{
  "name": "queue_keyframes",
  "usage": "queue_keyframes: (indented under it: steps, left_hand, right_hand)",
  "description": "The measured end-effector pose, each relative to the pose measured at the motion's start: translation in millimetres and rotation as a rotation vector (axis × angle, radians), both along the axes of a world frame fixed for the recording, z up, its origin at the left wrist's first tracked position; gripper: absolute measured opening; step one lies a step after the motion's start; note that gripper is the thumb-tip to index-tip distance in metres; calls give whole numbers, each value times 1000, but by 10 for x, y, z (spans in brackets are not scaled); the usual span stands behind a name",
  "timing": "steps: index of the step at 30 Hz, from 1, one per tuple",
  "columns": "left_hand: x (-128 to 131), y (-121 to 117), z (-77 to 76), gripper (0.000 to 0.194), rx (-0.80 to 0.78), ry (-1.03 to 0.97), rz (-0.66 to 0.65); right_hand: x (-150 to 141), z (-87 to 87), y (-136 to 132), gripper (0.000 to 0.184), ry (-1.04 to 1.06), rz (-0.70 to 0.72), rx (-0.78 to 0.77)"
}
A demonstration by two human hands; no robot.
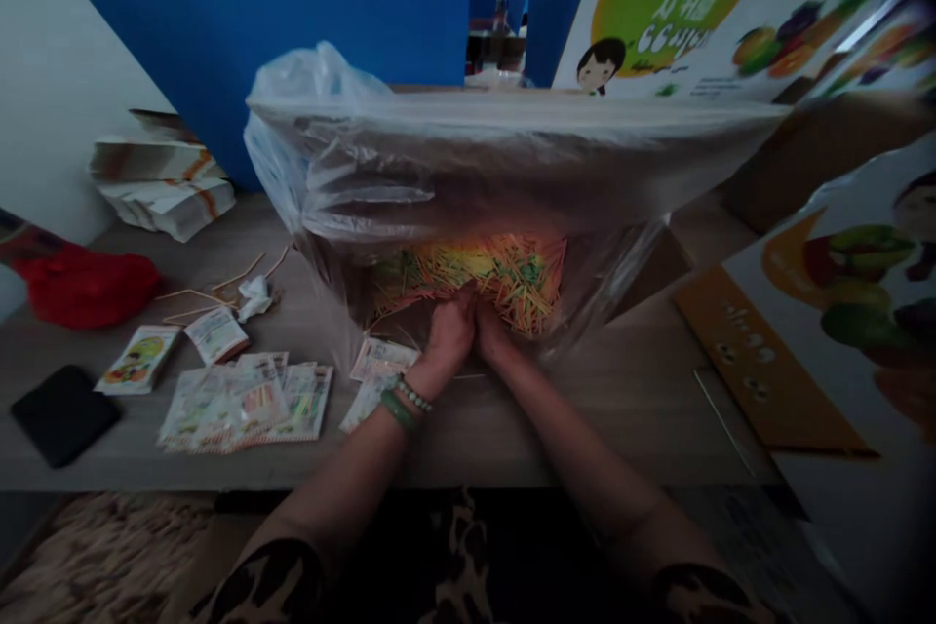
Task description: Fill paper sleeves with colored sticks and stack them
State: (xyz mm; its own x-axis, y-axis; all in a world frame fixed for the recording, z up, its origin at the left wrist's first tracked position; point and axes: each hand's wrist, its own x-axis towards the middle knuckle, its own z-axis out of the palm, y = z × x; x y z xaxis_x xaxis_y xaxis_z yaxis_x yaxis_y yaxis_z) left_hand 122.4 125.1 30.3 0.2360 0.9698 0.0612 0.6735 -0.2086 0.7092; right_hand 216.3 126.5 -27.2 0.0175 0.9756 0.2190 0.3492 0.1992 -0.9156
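2 bare forearms reach forward from the bottom edge, elbows apart, and slant inward so that they form a narrow V over the table (585,439). The left hand (450,327) and the right hand (493,331) meet at the near side of a cardboard box (650,278), close together and apparently touching. The left hand shows its back, wrist fairly straight, fingers pointing forward and drawn in close. The right hand angles in from the other side, its fingers partly hidden beside the left. Both look narrow rather than spread; whether either holds anything, I cannot tell.

The thin coloured sticks (526,288) lie in a loose heap inside the box, just beyond the fingertips, mostly orange, yellow and green. A clear plastic liner (322,88) covers the box's rim and bulges at its left corner.

On the left wrist sit 1 green bangle (399,409) and 1 beaded bracelet (414,393). Small printed packets (380,356) lie just beside that wrist; more packets (241,405) overlap farther left.
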Motion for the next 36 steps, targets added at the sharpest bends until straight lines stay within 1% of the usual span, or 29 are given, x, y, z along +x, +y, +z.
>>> queue_keyframes:
  steps: [2,4,6,7,9,11,12,14,16,19,20,22,23,25,27,28,29,31,33,35,36]
  left_hand:
    - [-54,-35,7,43,6,18,-13]
    - [-151,-136,41,42,96,7,-6]
    - [-262,-322,74,38,194,64,-3]
    - [-312,-438,78,34,203,138,-24]
    - [-382,-676,47,26,91,353,-142]
    - [-404,-857,-29,27,-32,506,-229]
    - [-403,-911,-77,28,-61,538,-243]
    - [-395,-940,-171,28,-70,520,-221]
    - [-407,-887,-247,23,-81,423,-186]
    - [-486,-744,-302,17,-148,191,-105]
    - [-521,-694,-303,16,-164,117,-64]
    - [-586,-605,-286,14,-175,3,9]
    - [-611,-569,-272,13,-169,-36,40]
    - [-639,-517,-246,11,-143,-98,74]
    - [-639,-499,-245,9,-118,-169,90]
    - [-630,-505,-257,9,-106,-215,100]
    - [-619,-520,-276,10,-94,-265,111]
    - [-599,-583,-319,12,-62,-361,156]
    - [-613,-693,-338,12,-36,-422,190]
    - [-696,-851,-310,12,-32,-408,168]
    - [-771,-943,-280,13,-30,-348,154]
  right_hand:
    - [-1,-21,7,22,-4,-8,-24]
    - [37,-18,2,22,34,-36,-29]
    - [109,8,-11,22,129,-75,-22]
    - [149,27,-19,21,192,-88,-15]
    - [217,74,-36,20,336,-88,3]
    - [250,128,-54,19,474,-65,23]
    - [253,156,-64,18,522,-56,30]
    - [248,214,-86,18,549,-46,23]
    - [250,271,-114,17,472,-38,-12]
    - [275,361,-183,20,231,3,-76]
    - [276,396,-215,20,147,39,-86]
    - [247,481,-289,20,-28,155,-87]
    - [214,530,-328,20,-139,231,-76]
    - [125,632,-405,22,-428,352,-41]
    - [34,721,-469,22,-719,402,-2]
    - [-3,751,-495,22,-819,407,11]
    - [-31,766,-517,21,-874,415,16]
    - [-64,746,-554,18,-871,446,16]
    - [-67,664,-586,14,-777,460,17]
    - [-35,548,-608,13,-644,428,28]
    - [-5,488,-613,13,-577,390,31]
